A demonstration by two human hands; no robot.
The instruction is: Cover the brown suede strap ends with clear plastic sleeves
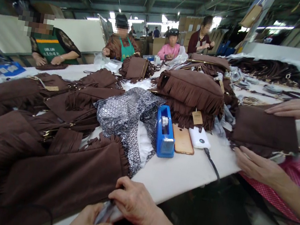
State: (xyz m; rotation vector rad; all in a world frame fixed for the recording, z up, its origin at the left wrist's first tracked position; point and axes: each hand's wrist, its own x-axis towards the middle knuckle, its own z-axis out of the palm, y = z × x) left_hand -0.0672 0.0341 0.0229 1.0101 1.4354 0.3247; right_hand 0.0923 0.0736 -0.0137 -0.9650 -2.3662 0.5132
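At the near edge of the table, my left hand (91,222) is closed around a small greyish thing in shiny clear plastic (103,212); what is inside cannot be made out. My right hand (136,204) meets it there, its fingers bent and pinching at the upper end of the same plastic. Just beyond my hands lies a dark brown fringed bag (70,175). Further up stand a blue tape dispenser (165,131), a gold phone (183,139) and a white device (200,138) with a black cable. A black-and-white patterned plastic bag (121,115) lies beside the dispenser.
More brown fringed bags are piled at left and in the middle (191,88), one with a paper tag (197,117). On the right, a co-worker's two hands hold a brown bag (266,128). Several people work across the table. Straps (269,70) lie heaped at the far right.
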